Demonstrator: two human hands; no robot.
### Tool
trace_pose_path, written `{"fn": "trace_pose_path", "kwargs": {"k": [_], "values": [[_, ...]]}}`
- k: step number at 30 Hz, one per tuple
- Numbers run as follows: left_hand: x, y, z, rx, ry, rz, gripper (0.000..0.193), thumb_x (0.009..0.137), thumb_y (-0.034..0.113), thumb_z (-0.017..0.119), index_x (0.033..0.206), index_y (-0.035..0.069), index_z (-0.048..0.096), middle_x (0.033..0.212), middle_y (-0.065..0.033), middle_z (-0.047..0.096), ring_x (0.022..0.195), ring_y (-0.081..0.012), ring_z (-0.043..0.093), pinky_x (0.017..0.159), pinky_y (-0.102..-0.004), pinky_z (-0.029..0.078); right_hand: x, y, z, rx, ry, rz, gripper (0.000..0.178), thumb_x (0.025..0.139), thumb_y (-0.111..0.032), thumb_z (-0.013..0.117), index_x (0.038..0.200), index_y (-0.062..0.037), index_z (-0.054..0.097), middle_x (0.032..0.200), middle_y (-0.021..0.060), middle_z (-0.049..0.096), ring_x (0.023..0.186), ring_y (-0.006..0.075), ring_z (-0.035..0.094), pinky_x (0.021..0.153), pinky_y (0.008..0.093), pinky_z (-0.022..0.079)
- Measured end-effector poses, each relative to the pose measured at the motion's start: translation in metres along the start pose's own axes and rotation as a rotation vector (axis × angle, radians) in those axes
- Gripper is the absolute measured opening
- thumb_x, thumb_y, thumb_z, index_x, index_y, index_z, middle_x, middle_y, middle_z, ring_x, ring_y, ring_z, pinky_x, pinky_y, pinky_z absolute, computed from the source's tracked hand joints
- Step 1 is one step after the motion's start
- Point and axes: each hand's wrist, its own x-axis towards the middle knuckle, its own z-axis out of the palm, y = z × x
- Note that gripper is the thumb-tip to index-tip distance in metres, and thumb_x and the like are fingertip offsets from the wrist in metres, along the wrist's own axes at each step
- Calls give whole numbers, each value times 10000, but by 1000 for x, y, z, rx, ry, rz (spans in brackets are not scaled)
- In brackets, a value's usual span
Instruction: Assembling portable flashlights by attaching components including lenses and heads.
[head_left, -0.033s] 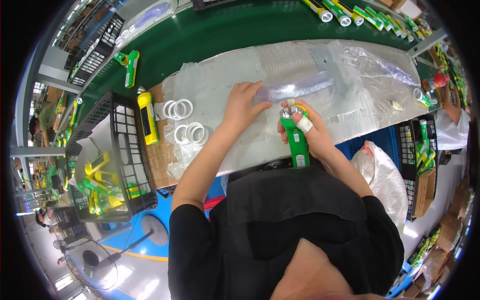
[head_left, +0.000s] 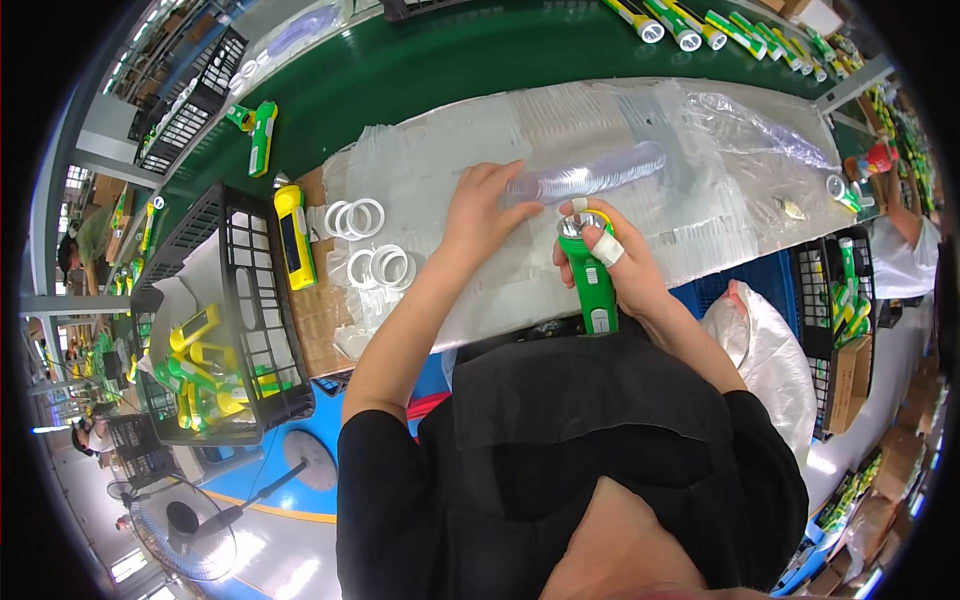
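Observation:
My right hand is wrapped round a green flashlight, its reflector end up and its handle pointing toward my body. White tape covers parts of the thumb and a finger. Farther off on the plastic-covered board lies a long row of stacked clear plastic discs. The left end of this row sits between the thumb and fingers of my left hand, which hides part of it. Left of that hand are several white rings, some overlapping. A yellow and green flashlight rests at the board's left edge.
Left of the board stands a black crate with yellow-green flashlights inside. Beyond runs a green conveyor belt, with several flashlights at its far right. Clear plastic wrap and a white sack are to the right.

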Motion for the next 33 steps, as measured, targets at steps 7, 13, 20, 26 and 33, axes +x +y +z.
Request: {"fn": "trace_pose_path", "kwargs": {"k": [7, 13, 20, 26, 33], "values": [[-23, 77, -29, -174, 88, 195, 393, 854, 155, 620, 1234, 57, 617, 1102, -125, 573, 1023, -306, 525, 904, -397, 413, -3, 0, 4, 11, -93, -42, 432, 952, -331, 591, 1255, -41, 482, 888, 84, 616, 704, 152, 616, 640, 292, 513], [-33, 74, -31, -140, 71, 358, 371, 934, 173, 459, 1222, -11, 604, 1167, -166, 572, 1077, -327, 518, 961, -414, 386, -3, -1, 14, -58, -182, -42, 447, 957, -329, 581, 1274, -34, 473, 922, 77, 606, 741, 149, 619, 660, 290, 513], [-34, 72, -27, -281, 145, 363, 321, 888, 157, 412, 1074, -11, 613, 1150, -189, 582, 1100, -344, 535, 975, -429, 375, 10, 22, 17, -222, -207, -279, 474, 963, -318, 566, 1337, -55, 442, 1051, 61, 569, 836, 140, 601, 716, 292, 506], [-54, 49, -95, 173, 156, 127, 592, 820, 265, 704, 1329, 46, 497, 1302, -167, 536, 1152, -348, 518, 990, -424, 384, 32, -8, 7, -93, -231, -216, 658, 874, -579, 595, 1266, -67, 465, 964, 133, 600, 828, 190, 606, 709, 302, 482], [-86, 13, -141, 441, -246, -186, 585, 767, 236, 762, 1302, 110, 561, 1216, -119, 572, 1017, -304, 567, 841, -398, 483, 51, -13, -5, -217, -64, -467, 627, 863, -555, 624, 1216, -63, 463, 836, 126, 588, 701, 178, 576, 640, 298, 469]]}}
